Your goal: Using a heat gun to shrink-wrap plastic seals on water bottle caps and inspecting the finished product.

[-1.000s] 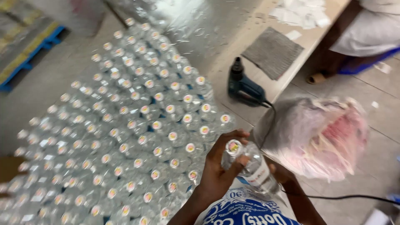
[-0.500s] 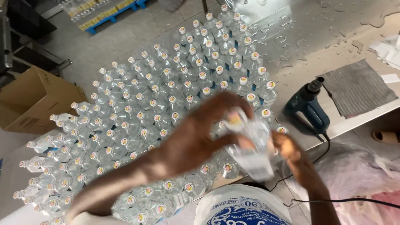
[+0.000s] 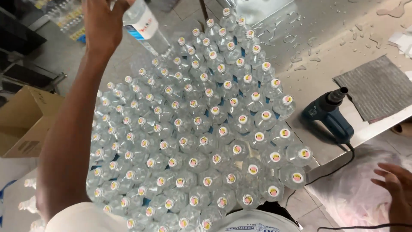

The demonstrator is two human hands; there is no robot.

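Bottle (image 3: 143, 23) in the left hand (image 3: 101, 23) is clear plastic with a blue and white label, and it is held tilted, high over the far edge of the big bunch of bottles (image 3: 201, 133). The fingers are closed around its top end, and its bottom points down toward the bunch. Half a second ago both hands were on this bottle near the body, low and on the right. Now only the left hand has it, and the arm is stretched far out across the table. So the bottle has been carried from the near side to the far side of the bunch.

The right hand (image 3: 397, 187) has let go. It is open, with fingers spread, and holds nothing. It is low on the right, over a pale plastic bag (image 3: 347, 189).

All the standing bottles are packed close together, caps up, on a wet metal table (image 3: 326, 34). A blue heat gun (image 3: 328, 114) lies on the table beside them, with a black cord going down. A grey cloth (image 3: 375, 88) is next to it. A brown cardboard box (image 3: 23, 120) sits on the floor at the left
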